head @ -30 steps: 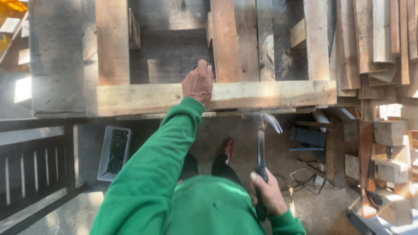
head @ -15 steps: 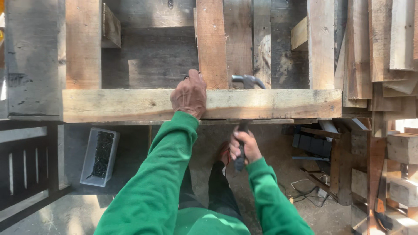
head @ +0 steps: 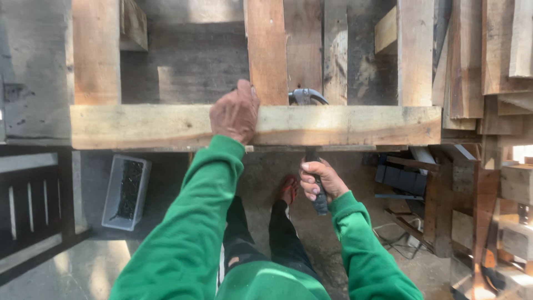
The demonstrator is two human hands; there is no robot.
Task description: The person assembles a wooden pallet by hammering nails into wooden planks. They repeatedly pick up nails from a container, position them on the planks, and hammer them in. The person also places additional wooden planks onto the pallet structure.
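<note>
- Hammer (head: 311, 144): its dark handle rises from below the pale front plank (head: 355, 125), passes behind it, and the metal head shows just above the plank's top edge, beside an upright board (head: 266, 50).
- Right hand (head: 322, 180), below the plank, is wrapped tight round the hammer's handle near its lower end.
- Left hand (head: 236, 111) lies on the plank just left of the hammer head, fingers curled over the far edge, gripping the wood.
- Grey rectangular tub (head: 126, 191) holding dark small pieces sits on the ground below the plank's left part; no label shows on it.
- Red sandal (head: 288, 189) on a foot shows under the plank, touching nothing but the ground, just left of the right hand.
- Stacked timber offcuts (head: 488, 61) stand right of the plank.
</note>
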